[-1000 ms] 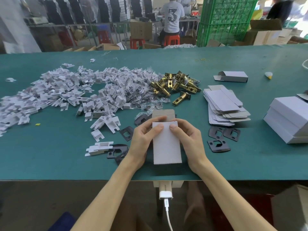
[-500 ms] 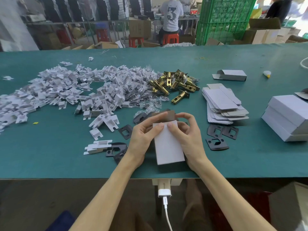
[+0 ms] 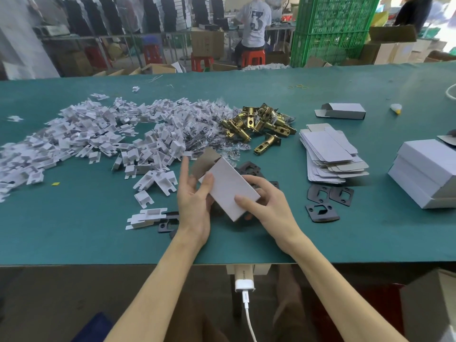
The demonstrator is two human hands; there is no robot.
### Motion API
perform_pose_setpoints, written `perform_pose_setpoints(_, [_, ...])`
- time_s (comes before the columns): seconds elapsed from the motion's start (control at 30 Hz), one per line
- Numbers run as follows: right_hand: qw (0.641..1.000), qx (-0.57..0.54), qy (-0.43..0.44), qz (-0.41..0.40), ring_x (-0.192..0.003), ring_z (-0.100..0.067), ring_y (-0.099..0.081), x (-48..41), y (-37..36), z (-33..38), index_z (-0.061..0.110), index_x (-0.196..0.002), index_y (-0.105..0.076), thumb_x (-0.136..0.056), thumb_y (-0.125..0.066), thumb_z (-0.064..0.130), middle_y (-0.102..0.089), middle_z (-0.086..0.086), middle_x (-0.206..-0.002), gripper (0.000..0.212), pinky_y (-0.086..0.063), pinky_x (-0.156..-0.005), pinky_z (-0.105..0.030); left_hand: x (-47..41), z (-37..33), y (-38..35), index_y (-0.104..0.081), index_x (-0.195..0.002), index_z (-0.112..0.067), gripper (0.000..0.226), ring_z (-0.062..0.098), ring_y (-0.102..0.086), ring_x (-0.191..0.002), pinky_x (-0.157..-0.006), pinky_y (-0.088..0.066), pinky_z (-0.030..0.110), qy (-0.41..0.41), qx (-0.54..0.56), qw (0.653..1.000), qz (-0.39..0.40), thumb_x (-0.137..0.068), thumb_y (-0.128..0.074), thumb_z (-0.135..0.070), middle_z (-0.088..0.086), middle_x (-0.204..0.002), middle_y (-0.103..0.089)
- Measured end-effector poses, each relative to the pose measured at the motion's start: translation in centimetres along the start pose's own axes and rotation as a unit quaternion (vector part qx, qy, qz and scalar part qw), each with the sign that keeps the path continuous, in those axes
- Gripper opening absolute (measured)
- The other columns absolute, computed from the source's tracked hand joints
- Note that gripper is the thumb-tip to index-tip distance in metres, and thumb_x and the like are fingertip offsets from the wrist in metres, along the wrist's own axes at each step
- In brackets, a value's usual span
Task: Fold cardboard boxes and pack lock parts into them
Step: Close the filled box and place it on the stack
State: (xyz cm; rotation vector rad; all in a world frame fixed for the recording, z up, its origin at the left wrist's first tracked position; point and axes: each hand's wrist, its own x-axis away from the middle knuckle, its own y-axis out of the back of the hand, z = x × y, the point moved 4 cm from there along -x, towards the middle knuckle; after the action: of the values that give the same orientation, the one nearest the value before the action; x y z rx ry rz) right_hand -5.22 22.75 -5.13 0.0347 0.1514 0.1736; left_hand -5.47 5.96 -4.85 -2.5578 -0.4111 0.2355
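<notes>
A small white cardboard box [image 3: 229, 187] is held tilted above the green table [image 3: 74, 230], its brown flap open at the far end. My right hand [image 3: 261, 206] grips its near end, thumb on the top face and fingers underneath. My left hand [image 3: 195, 196] is beside the box's left edge with straight fingers, thumb touching its top face. Brass latch bolts [image 3: 259, 125] lie heaped behind. Black strike plates [image 3: 325, 201] lie to the right, and more sit under the box.
A wide heap of white plastic inserts [image 3: 86, 141] and bagged screws [image 3: 212, 134] covers the left. Flat box blanks [image 3: 328, 154] are stacked at right, folded white boxes [image 3: 429, 174] far right, one folded box [image 3: 343, 111] behind. Green crates [image 3: 330, 28] and a seated person [image 3: 254, 28] are beyond the table.
The box was lying flat under both hands' fingertips. Now it is lifted and turned slantwise, my right hand has shifted to its near end, and my left hand's fingers have opened.
</notes>
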Motion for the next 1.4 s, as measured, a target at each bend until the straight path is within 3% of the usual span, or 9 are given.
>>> perform_pose_setpoints(0.17, [0.992,-0.09,-0.021,-0.09,-0.088,-0.015,-0.07,-0.1,1.2,-0.4,0.019,-0.118,-0.066,-0.083,-0.084,0.021,-0.074,-0.012,-0.105,0.04,-0.054,-0.071,-0.023,-0.1,0.6,-0.3,-0.072,-0.122,-0.015,0.026,0.014,-0.067,-0.103,-0.082,-0.061,0.03,0.002,-0.055,0.997,0.045,-0.099,-0.065,-0.005,-0.005,-0.119,-0.074])
perform_pose_setpoints(0.27, [0.979,-0.149,-0.024,-0.136,-0.094,-0.016,-0.072,0.0,1.7,-0.4,0.012,-0.118,-0.064,-0.084,-0.082,0.02,-0.076,-0.006,-0.107,0.039,-0.057,-0.076,-0.026,0.0,0.8,-0.5,-0.076,-0.111,-0.02,0.018,0.016,-0.067,-0.096,-0.083,-0.06,0.033,0.007,-0.079,0.995,0.053,-0.094,-0.073,-0.015,-0.007,-0.101,-0.075])
perform_pose_setpoints(0.4, [0.972,-0.165,-0.026,-0.166,-0.101,-0.018,-0.07,0.1,2.1,-0.7,0.011,-0.117,-0.062,-0.092,-0.075,0.026,-0.074,-0.005,-0.111,0.032,-0.056,-0.089,-0.037,0.4,0.7,-0.8,-0.08,-0.096,-0.025,0.025,0.012,-0.069,-0.09,-0.077,-0.057,0.028,0.006,-0.095,0.993,0.073,-0.088,-0.074,-0.048,-0.001,-0.102,-0.076])
perform_pose_setpoints(0.5, [0.971,-0.158,-0.03,-0.175,-0.1,-0.017,-0.068,0.1,2.1,-0.7,0.012,-0.117,-0.061,-0.094,-0.072,0.031,-0.071,-0.009,-0.114,0.032,-0.055,-0.091,-0.042,0.5,0.8,-0.9,-0.077,-0.09,-0.031,0.012,0.012,-0.07,-0.087,-0.073,-0.057,0.029,0.004,-0.119,0.988,0.097,-0.091,-0.073,-0.042,0.0,-0.098,-0.077])
perform_pose_setpoints(0.57, [0.97,-0.15,-0.033,-0.186,-0.099,-0.017,-0.066,0.1,2.1,-0.6,0.013,-0.116,-0.061,-0.094,-0.072,0.033,-0.068,-0.011,-0.115,0.031,-0.055,-0.091,-0.046,0.5,0.9,-0.8,-0.075,-0.092,-0.032,0.006,0.017,-0.071,-0.09,-0.079,-0.057,0.035,0.004,-0.131,0.985,0.109,-0.09,-0.077,-0.037,0.004,-0.098,-0.077])
perform_pose_setpoints(0.67, [0.972,-0.142,-0.032,-0.186,-0.101,-0.02,-0.065,0.1,2.1,-0.5,0.014,-0.114,-0.062,-0.094,-0.072,0.034,-0.067,-0.013,-0.116,0.03,-0.055,-0.091,-0.047,0.5,1.0,-0.7,-0.073,-0.106,-0.029,0.027,0.021,-0.071,-0.102,-0.089,-0.056,0.043,0.013,-0.137,0.985,0.105,-0.084,-0.082,-0.042,0.005,-0.11,-0.077])
perform_pose_setpoints(0.93, [0.978,-0.12,-0.026,-0.166,-0.098,-0.019,-0.065,0.3,1.9,-0.1,0.015,-0.115,-0.062,-0.095,-0.071,0.033,-0.067,-0.013,-0.115,0.029,-0.056,-0.086,-0.042,0.5,1.3,-0.8,-0.07,-0.133,-0.016,0.044,0.018,-0.068,-0.107,-0.091,-0.057,0.036,0.026,-0.162,0.981,0.108,-0.093,-0.073,-0.033,0.005,-0.122,-0.075])
perform_pose_setpoints(1.23, [0.981,-0.121,-0.023,-0.153,-0.095,-0.016,-0.064,0.2,1.9,-0.1,0.016,-0.113,-0.064,-0.095,-0.07,0.033,-0.068,-0.011,-0.112,0.025,-0.055,-0.082,-0.04,0.4,1.4,-0.7,-0.08,-0.11,-0.026,0.024,0.019,-0.061,-0.097,-0.09,-0.048,0.045,0.019,-0.159,0.982,0.1,-0.107,-0.057,-0.032,0.003,-0.108,-0.075])
perform_pose_setpoints(1.4, [0.978,-0.136,-0.032,-0.153,-0.096,-0.017,-0.064,0.2,2.0,-0.2,0.021,-0.116,-0.066,-0.096,-0.068,0.034,-0.069,-0.01,-0.113,0.024,-0.055,-0.085,-0.044,0.3,1.6,-0.7,-0.08,-0.107,-0.025,0.028,0.023,-0.058,-0.095,-0.087,-0.043,0.048,0.01,-0.168,0.98,0.108,-0.102,-0.057,-0.041,0.02,-0.106,-0.072])
